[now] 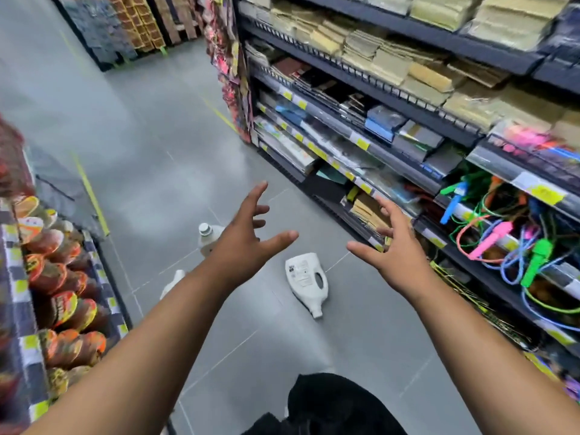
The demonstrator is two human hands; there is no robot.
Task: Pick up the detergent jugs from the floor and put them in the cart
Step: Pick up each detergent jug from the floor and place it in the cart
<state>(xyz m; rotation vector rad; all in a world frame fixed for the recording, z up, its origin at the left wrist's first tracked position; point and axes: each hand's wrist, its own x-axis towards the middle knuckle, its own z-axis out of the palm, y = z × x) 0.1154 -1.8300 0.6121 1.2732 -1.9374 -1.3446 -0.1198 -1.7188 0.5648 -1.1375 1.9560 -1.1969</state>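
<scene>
Near edge: a person's dark clothing (329, 403) over the gray tiled floor (150, 136) of a store aisle. Both bare arms reach forward, the left hand (248, 243) and right hand (392, 249) with fingers spread apart, holding nothing. Between and below them, 1 lying jug (306, 284) rests on its side, cap nearest. Left, the forearm partly hides a second jug (174, 282). Farther, an upright jug (207, 237) stands behind the left hand. Stocked right shelves (408, 127) flank the aisle.

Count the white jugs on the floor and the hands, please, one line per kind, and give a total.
Jugs: 3 - lying jug, capped jug, part-hidden jug
Hands: 2 - left hand, right hand, both empty
Total: 5
</scene>
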